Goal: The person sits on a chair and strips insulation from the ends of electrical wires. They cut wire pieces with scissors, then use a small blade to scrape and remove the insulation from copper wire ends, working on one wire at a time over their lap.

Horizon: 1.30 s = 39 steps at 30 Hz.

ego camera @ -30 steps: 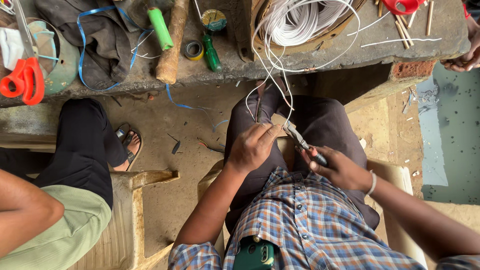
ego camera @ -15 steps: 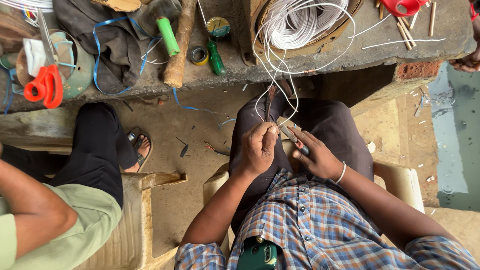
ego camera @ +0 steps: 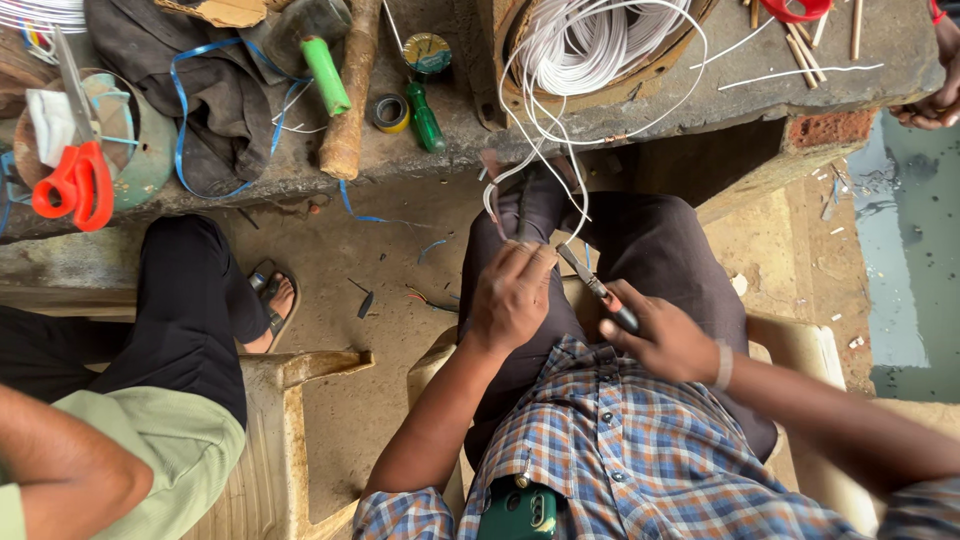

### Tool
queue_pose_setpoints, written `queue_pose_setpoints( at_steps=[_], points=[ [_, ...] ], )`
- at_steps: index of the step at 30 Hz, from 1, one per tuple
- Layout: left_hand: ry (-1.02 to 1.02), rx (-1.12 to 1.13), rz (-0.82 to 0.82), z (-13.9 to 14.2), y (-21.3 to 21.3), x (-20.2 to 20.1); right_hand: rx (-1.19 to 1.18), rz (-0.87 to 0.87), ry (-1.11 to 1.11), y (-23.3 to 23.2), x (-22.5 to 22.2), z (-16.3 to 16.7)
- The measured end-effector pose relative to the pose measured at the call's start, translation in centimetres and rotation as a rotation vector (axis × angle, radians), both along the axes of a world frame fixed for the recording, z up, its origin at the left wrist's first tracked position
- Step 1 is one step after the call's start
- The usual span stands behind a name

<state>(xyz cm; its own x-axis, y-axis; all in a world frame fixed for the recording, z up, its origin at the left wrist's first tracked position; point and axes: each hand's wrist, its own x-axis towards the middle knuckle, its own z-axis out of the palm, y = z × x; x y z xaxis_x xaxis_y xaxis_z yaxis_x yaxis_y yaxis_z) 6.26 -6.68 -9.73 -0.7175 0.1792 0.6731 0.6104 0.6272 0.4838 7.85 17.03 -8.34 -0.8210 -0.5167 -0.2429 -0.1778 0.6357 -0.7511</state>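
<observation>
I sit on a pale plastic chair [ego camera: 800, 345] and look down at my lap. My left hand [ego camera: 510, 295] pinches thin white wires [ego camera: 525, 185] that hang from a white wire coil [ego camera: 590, 45] on the bench above. My right hand [ego camera: 665, 335] grips a small metal hand tool with a dark handle [ego camera: 598, 290]. The tool's tip points up and left toward the wires, close to my left fingers.
The stone bench [ego camera: 700, 100] carries red-handled scissors [ego camera: 75, 185], a green-handled tool [ego camera: 325, 75], a wooden handle [ego camera: 350, 100], tape rolls [ego camera: 390, 112], a green screwdriver [ego camera: 425, 115] and a dark cloth [ego camera: 200, 100]. Another person in dark trousers sits at my left [ego camera: 190, 320]. Someone's hand [ego camera: 935, 85] rests at the bench's right end.
My hands drew closer together over my lap, and the tool tip now sits next to my left fingers at the wires. The view shifted slightly.
</observation>
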Motion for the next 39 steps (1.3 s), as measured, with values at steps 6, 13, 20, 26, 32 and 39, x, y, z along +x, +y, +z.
queue_pose_setpoints(
  at_steps=[6, 13, 20, 26, 32, 39],
  points=[
    [0.124, -0.387, 0.058, -0.2, 0.5, 0.3, 0.399, -0.079, -0.642, 1.8, -2.3, 8.1],
    [0.036, -0.151, 0.068, 0.0, 0.6, 0.7, 0.539, 0.091, -0.429, 1.8, -3.6, 8.7],
    [-0.084, 0.123, -0.005, -0.1, 0.5, 0.6, -0.040, 0.117, 0.084, 2.4, -1.1, -0.4],
    [-0.262, 0.435, -0.051, -0.5, 1.0, 0.7, -0.245, -0.008, 0.162, 0.5, -2.0, -6.3],
    [-0.625, 0.760, -0.224, -2.4, 0.5, 0.7, -0.308, 0.070, 0.308, -1.1, -4.6, -7.0],
    [-0.779, 0.955, -0.411, -2.7, 0.5, -0.1, -0.137, 0.021, 0.469, -1.2, -5.5, -8.2]
  ],
)
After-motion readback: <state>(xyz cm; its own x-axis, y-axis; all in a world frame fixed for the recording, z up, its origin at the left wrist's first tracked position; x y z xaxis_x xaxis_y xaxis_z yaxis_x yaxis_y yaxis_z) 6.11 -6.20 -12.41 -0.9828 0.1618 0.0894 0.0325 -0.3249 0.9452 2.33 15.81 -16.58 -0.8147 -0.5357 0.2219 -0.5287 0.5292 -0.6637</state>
